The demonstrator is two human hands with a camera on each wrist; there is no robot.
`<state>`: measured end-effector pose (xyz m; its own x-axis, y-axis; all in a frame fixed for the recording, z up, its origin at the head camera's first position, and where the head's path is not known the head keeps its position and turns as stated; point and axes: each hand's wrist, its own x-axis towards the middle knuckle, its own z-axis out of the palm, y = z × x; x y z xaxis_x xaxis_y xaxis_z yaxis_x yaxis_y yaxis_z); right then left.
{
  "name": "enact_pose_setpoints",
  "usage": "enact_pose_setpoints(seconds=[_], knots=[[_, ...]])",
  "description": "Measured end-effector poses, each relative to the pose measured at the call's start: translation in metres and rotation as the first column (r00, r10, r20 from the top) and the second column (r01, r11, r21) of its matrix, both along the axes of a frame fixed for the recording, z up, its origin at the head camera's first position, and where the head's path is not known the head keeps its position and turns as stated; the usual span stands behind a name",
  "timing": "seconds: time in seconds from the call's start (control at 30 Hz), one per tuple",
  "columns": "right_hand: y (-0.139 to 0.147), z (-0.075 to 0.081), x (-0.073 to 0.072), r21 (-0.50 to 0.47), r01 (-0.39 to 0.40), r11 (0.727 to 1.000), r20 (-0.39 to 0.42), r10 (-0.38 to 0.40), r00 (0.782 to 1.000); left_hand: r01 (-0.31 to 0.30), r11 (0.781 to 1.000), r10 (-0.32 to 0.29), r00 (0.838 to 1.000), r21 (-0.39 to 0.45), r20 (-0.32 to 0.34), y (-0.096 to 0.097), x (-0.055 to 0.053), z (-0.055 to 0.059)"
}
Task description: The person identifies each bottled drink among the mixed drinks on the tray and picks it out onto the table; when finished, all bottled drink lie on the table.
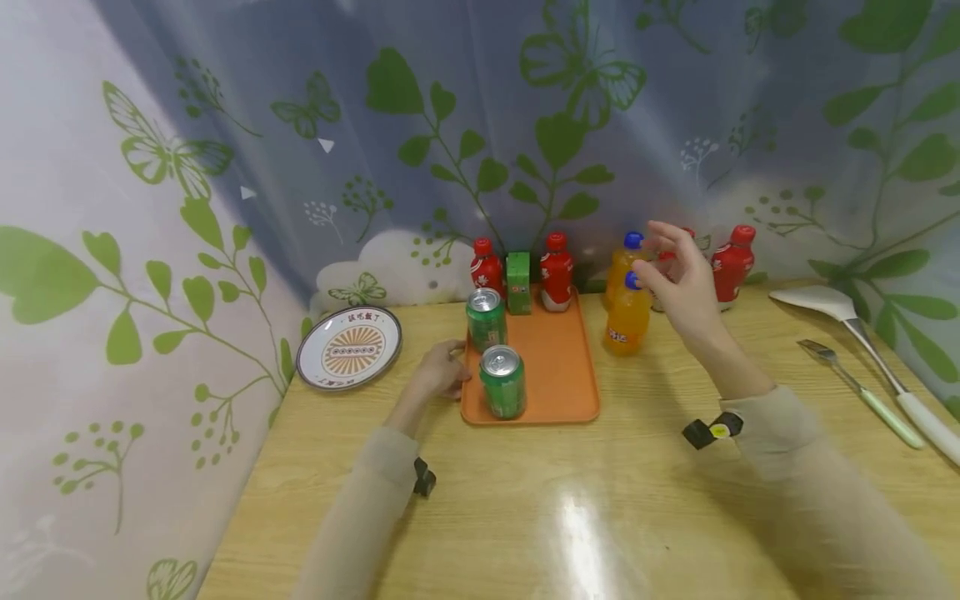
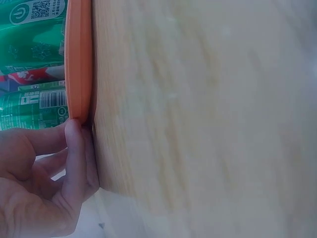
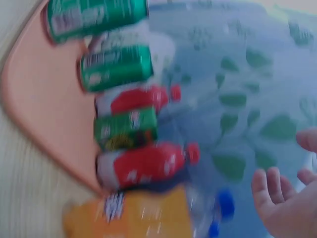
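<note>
Your left hand [image 1: 441, 372] pinches the orange tray [image 1: 558, 371] by its edge | your right hand [image 1: 686, 289] is spread wide beside the orange bottles [image 1: 627, 323] | green cans [image 1: 504, 393] stand on the tray

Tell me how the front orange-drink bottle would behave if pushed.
The front bottle is probably fairly heavy for its size, since orange drink fills most of it. Pushed near its blue cap, it may tip, being taller than it is wide.
</note>
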<state>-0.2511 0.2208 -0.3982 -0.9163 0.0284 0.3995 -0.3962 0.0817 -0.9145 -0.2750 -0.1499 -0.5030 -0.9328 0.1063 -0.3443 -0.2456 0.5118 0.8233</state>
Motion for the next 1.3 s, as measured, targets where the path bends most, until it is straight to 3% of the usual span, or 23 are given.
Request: enact_pose_setpoints(seconds=[0.07,0.17,0.33,0.47,0.8,1.13,1.3], knots=[[-0.019,0.005,0.000,0.012,-0.001,1.000,-0.035,0.001,0.999,-0.003,1.000,0.003,1.000,-0.001,0.006,-0.001,0.000,0.000],[-0.044,0.005,-0.008,0.094,0.011,0.995,-0.006,-0.010,1.000,-0.016,1.000,0.016,1.000,-0.004,0.012,-0.002,0.000,-0.001],[-0.071,-0.007,-0.028,0.161,-0.001,0.987,0.056,-0.008,0.998,-0.023,1.000,0.023,1.000,0.001,0.020,-0.002,0.000,-0.003],[-0.085,-0.019,-0.043,0.213,0.047,0.976,0.088,-0.067,0.994,-0.023,1.000,0.023,0.999,0.006,0.025,-0.001,0.001,-0.003],[-0.103,-0.042,-0.077,0.312,0.161,0.936,0.160,-0.218,0.963,-0.021,1.000,0.021,0.999,-0.004,0.034,-0.001,0.001,0.003],[-0.109,-0.061,-0.100,0.338,0.168,0.926,0.242,-0.258,0.936,-0.029,1.000,0.029,0.999,0.000,0.040,-0.002,0.001,0.004],[-0.109,-0.068,-0.106,0.393,0.190,0.900,0.237,-0.299,0.924,-0.029,1.000,0.029,0.998,-0.002,0.053,-0.001,-0.001,0.004]])
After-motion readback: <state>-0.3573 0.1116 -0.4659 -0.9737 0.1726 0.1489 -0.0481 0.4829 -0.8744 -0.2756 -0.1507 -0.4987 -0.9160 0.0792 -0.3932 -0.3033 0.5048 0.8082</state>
